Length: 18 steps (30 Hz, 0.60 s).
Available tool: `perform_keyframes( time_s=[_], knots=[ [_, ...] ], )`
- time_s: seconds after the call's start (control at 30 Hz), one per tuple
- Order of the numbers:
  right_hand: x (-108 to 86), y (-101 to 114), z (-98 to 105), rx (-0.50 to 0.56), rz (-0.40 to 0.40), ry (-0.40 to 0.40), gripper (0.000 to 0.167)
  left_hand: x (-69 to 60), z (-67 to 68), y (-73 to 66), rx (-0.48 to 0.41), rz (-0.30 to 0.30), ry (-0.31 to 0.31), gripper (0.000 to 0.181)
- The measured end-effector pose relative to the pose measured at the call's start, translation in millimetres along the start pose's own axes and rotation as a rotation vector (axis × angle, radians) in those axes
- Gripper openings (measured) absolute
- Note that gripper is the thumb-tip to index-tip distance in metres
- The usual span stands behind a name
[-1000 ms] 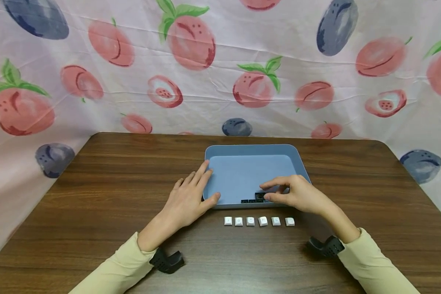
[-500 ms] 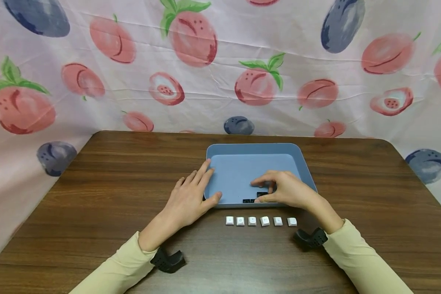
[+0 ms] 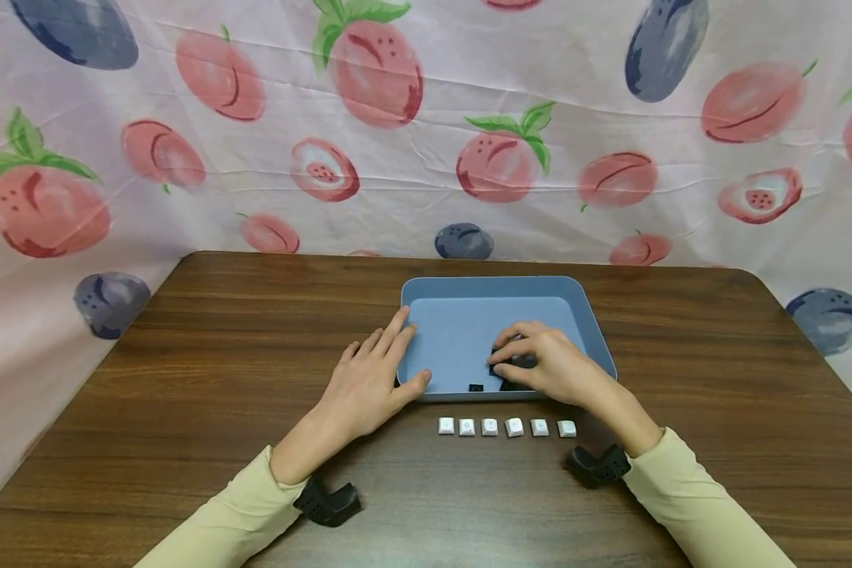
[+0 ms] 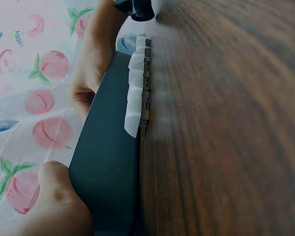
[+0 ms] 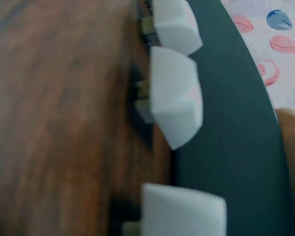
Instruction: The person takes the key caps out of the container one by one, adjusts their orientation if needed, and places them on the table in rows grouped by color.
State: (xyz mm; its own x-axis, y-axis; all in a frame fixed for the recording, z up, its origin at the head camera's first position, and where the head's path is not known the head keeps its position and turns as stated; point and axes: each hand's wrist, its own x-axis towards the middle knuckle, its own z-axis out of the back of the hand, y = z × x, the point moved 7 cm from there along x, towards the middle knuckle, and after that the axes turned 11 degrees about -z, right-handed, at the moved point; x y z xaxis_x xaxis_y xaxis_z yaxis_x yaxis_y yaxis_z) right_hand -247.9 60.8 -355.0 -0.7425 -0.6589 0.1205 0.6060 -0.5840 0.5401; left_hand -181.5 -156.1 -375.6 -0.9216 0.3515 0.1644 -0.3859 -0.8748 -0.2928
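My left hand [image 3: 362, 386] rests with straight fingers over the left rim of a shallow blue tray [image 3: 447, 331]. The left wrist view shows its thumb [image 4: 56, 184] against the tray's outer side. Inside the tray, near its front wall, my right hand [image 3: 550, 363] pinches a small black piece [image 3: 492, 369] between thumb and fingers; most of that piece is hidden. One small black block [image 3: 476, 388] lies left of the thumb, and more black pieces [image 3: 513, 386] sit partly hidden beneath the hand.
Several white keycaps [image 3: 490, 427] on switches stand in a row on the brown wooden table [image 3: 426, 489], just in front of the tray. Their row runs close along the tray's wall in both wrist views. A fruit-print cloth [image 3: 397, 197] hangs behind the table.
My right hand has moved left within the tray and brought its fingers together on a black piece, which is now tilted and raised. My left hand has stayed on the rim.
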Motion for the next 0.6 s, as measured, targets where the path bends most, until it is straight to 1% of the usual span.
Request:
perform_keyframes(
  time_s=[0.07, 0.17, 0.3, 0.43, 0.6],
  knots=[
    [-0.6, 1.4, 2.3, -0.029, 0.017, -0.049, 0.014, 0.2, 0.4, 0.0, -0.002, 0.001, 0.0, 0.077],
    [-1.7, 2.6, 4.9, -0.036, 0.035, -0.106, 0.014, 0.7, 0.6, 0.7, -0.003, 0.002, 0.002, 0.077],
    [-2.3, 2.8, 5.0, -0.017, 0.037, -0.118, 0.013, 1.9, 1.1, 1.9, -0.003, 0.001, 0.002, 0.077],
    [-1.8, 2.2, 3.8, -0.028, 0.001, -0.102, 0.016, 2.7, 1.5, 2.9, -0.007, -0.006, 0.001, 0.077],
    [0.1, -1.2, 5.2, -0.054, -0.099, -0.099, 0.015, 3.6, 2.5, 4.6, -0.01, -0.011, -0.003, 0.077]
  ],
)
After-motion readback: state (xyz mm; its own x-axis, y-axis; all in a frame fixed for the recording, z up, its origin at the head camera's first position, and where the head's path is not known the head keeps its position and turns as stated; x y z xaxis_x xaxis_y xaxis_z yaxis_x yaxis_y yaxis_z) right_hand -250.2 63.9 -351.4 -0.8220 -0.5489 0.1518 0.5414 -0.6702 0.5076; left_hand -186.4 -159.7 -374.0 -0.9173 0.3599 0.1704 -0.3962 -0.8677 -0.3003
